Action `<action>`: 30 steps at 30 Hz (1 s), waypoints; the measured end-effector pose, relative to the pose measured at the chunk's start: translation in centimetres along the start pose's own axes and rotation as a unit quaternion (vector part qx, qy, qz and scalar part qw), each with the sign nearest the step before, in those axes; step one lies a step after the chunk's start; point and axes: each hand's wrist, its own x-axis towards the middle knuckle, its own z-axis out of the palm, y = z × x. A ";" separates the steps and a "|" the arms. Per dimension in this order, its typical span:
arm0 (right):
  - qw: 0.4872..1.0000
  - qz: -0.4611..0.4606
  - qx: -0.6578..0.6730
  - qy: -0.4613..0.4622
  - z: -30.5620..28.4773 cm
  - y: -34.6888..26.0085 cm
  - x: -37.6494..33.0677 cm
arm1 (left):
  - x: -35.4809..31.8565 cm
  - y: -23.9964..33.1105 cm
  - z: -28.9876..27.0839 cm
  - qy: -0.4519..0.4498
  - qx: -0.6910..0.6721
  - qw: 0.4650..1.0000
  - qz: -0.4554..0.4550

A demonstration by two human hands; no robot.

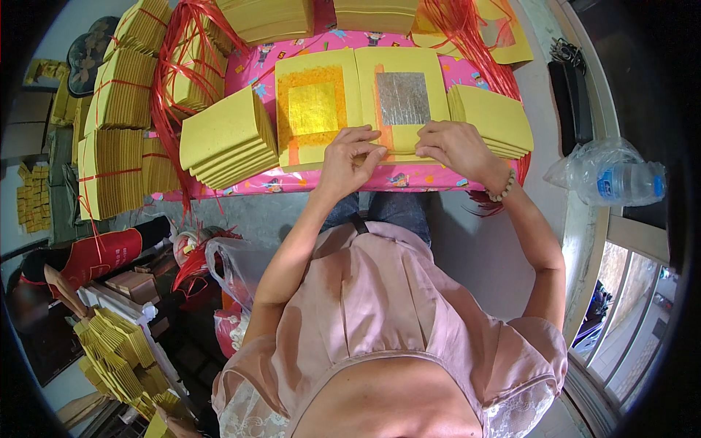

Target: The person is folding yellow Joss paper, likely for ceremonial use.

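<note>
Two piles of yellow joss paper lie side by side before me. The left sheet [286, 95] bears a gold foil square [312, 108] on an orange patch. On the right sheet [437, 91] is a silver foil square [404, 99] beside an orange stripe. My left hand [353, 157] bends its fingers and thumb at the near edge, by the bottom of that stripe. Just below the silver foil, my right hand [458, 148], with a beaded bracelet on its wrist, pinches the near edge of the right sheet. How much paper sits between the fingers is partly hidden.
Folded yellow paper stacks flank the sheets at left [226, 135] and right [489, 117] on a pink patterned cloth [255, 69]. Red ties [171, 87] hang over tied bundles [120, 91]. A plastic bottle [628, 182] lies right. Another person in a red garment [109, 252] handles paper, lower left.
</note>
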 end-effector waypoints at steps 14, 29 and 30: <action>0.998 0.022 -0.052 0.036 -0.6 -0.4 1.1 | 2.0 1.7 -0.8 -0.024 0.101 0.994 -0.013; 0.999 0.025 0.036 0.018 -3.4 10.8 12.6 | 7.2 1.9 2.6 -0.037 0.237 0.958 0.158; 0.999 0.026 0.047 0.004 -3.0 11.4 13.1 | 7.5 1.8 2.8 -0.034 0.238 0.957 0.160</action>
